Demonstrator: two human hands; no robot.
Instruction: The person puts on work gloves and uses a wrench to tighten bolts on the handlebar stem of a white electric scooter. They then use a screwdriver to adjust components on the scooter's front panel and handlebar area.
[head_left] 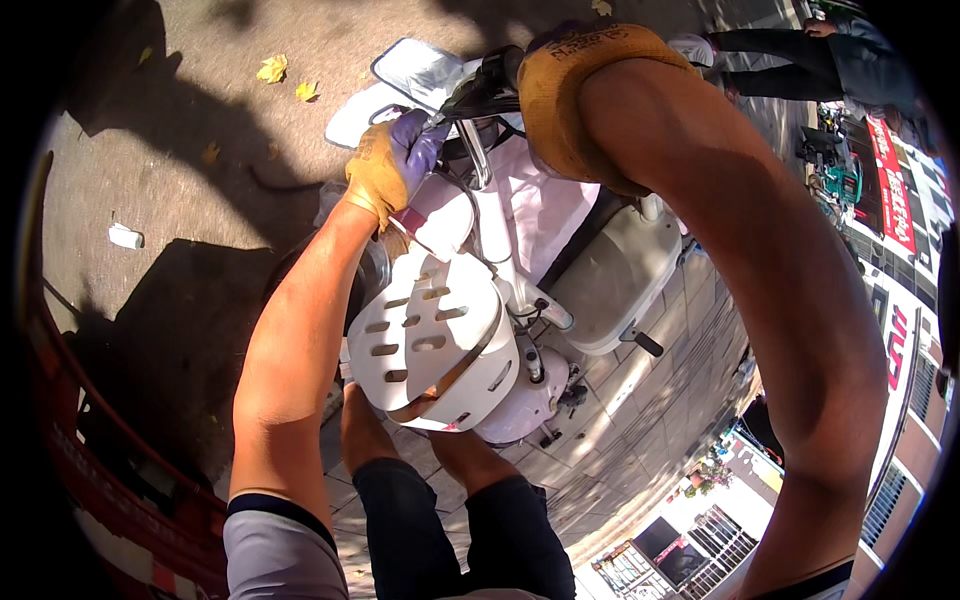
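Note:
A white electric scooter (pixel 430 330) stands in front of my legs, with a slotted white basket nearest me. My left hand (pixel 395 165), in a yellow glove with a purple palm, is closed around the left part of the handlebar, by a silver lever. My right hand (pixel 590 85), in a matching glove, is at the black right end of the handlebar (pixel 487 85). Its fingers are mostly hidden behind the wrist, but the glove wraps against the bar. A white and silver cover (pixel 420 75) hangs on the handlebar's far side.
The scooter's beige seat (pixel 620 275) lies to the right. Paving slabs (pixel 620 400) run beneath the scooter. Yellow leaves (pixel 272 68) and a white scrap (pixel 126 236) lie on the ground at left. A person in dark trousers (pixel 780 65) is at the upper right, near shopfronts.

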